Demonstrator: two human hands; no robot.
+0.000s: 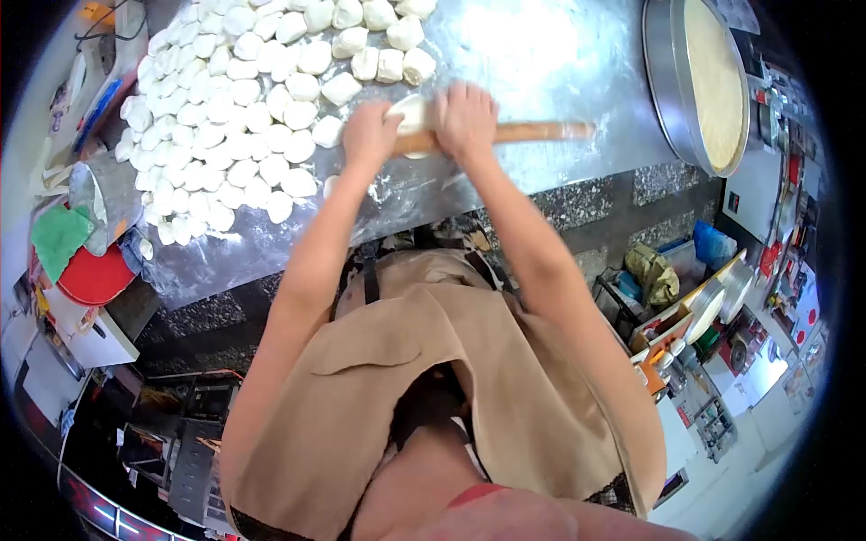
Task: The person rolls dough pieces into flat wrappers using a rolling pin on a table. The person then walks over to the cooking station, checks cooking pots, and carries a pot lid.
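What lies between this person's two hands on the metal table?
In the head view, a flattened piece of dough lies between the left hand and the right hand, with the rolling pin across it.

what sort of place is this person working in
Probably a small bakery or food-shop kitchen, though no sign confirms it. Many pale dough pieces crowd a flour-dusted metal table, and a wooden rolling pin lies beneath the right hand.

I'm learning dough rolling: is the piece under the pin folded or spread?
Spread: the dough piece lies flat, its rounded edge showing beyond the rolling pin.
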